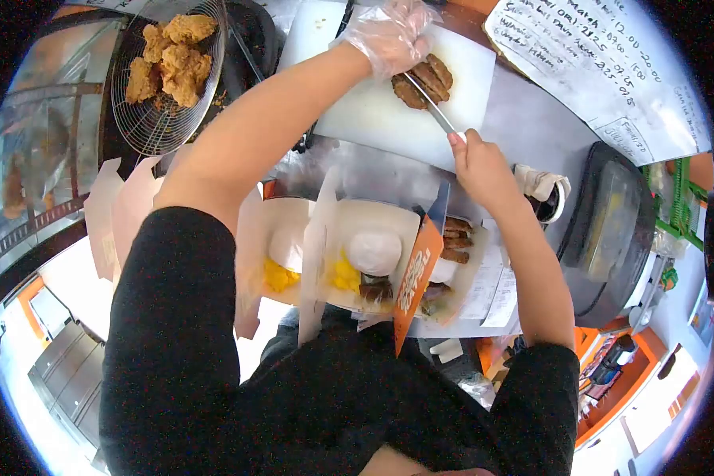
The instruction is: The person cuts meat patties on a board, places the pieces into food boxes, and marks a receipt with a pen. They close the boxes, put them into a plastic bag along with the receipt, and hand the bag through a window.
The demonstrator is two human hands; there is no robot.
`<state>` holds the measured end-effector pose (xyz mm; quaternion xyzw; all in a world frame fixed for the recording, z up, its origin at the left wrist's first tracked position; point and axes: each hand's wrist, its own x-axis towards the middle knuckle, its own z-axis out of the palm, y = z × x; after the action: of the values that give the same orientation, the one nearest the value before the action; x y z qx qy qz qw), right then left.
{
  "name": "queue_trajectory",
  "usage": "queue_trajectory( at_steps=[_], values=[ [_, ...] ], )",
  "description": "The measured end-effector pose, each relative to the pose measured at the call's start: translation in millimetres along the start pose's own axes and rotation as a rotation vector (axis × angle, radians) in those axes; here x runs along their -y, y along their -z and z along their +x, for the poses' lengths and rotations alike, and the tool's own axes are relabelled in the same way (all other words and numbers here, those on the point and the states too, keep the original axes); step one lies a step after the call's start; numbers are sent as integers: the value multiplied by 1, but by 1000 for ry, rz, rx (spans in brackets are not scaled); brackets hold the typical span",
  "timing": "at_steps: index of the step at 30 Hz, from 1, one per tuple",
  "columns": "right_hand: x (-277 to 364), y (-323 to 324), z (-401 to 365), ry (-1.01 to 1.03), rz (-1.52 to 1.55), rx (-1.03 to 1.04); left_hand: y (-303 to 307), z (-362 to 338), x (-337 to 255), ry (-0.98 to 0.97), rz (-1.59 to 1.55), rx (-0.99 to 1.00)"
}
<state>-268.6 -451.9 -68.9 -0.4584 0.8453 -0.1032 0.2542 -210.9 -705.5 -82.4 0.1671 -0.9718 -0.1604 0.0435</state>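
Note:
My right hand (pixel 480 163) is closed around the handle of a knife (pixel 439 113). Its blade lies across a browned, partly sliced piece of meat (pixel 428 79) on a white cutting board (pixel 365 119). In a clear plastic glove, my left hand (pixel 393 40) bends its fingers at the meat's upper edge, apparently gripping it; the fingertips are partly hidden. Closer to my body stand several open takeaway boxes (pixel 321 262). Two show a mound of white rice (pixel 374 252) and yellow food (pixel 345 274). Behind an orange box flap (pixel 419 274), another box holds meat slices (pixel 456 240).
A wire strainer (pixel 147 131) with fried chicken pieces (pixel 178 59) is at the upper left. A handwritten sheet (pixel 595 67) lies upper right, above a black lidded container (pixel 611 230). Paper receipts (pixel 488 289) lie beside the boxes. A cup with a cloth (pixel 543 190) stands near my right forearm.

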Motion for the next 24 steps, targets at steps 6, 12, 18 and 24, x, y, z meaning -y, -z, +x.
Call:
queue_trajectory(
  at_steps=[6, 12, 18, 24],
  values=[
    [2, -1, 1, -19, 29, -4, 0, 3, 1, -19, 25, -3],
    [-2, -14, -3, -45, -10, -37, -65, 27, 37, -343, 24, -260],
    [-3, -19, -6, -33, 44, -64, -20, 39, 11, -447, 305, -305],
    [-10, -12, -19, -9, 333, -83, 75, 30, -10, -174, -263, -584]
  ],
)
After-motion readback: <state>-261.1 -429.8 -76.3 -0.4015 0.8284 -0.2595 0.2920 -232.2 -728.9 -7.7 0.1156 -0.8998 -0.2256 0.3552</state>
